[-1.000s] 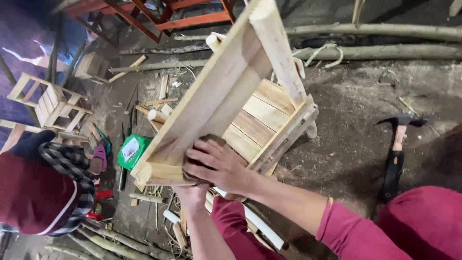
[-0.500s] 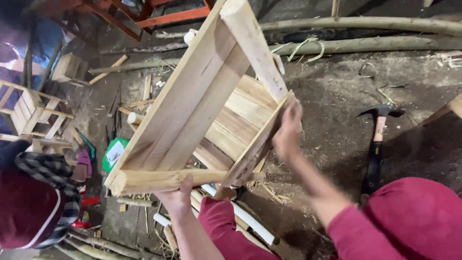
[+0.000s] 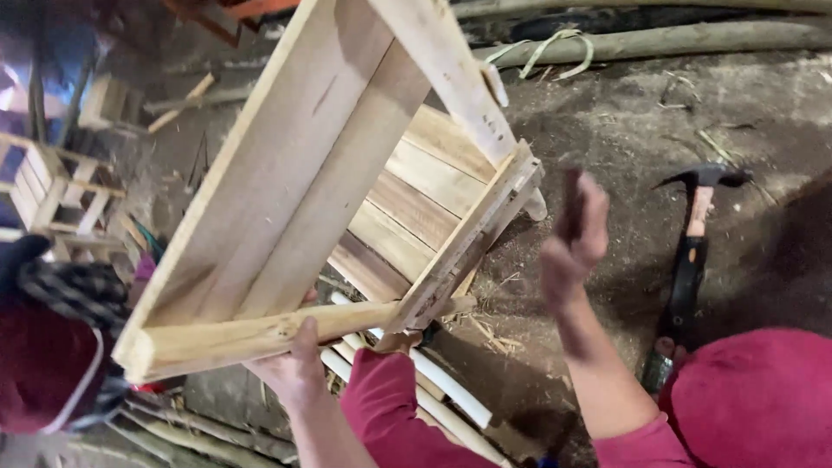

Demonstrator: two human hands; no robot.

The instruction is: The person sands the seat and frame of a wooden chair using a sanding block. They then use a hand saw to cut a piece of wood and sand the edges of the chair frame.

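A rough, pale wooden frame of planks and slats was held tilted above the dirt floor, its rounded bottom rail gripped by the left hand. The right hand, against the slatted end half a second earlier, was lifted clear, fingers curled around something small and dark. A hammer lay nearby.

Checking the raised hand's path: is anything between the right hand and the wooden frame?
Nothing visible. The right hand hangs in open air just right of the wooden frame, with only dirt floor behind the gap. The left hand already holds the frame's lower rail.
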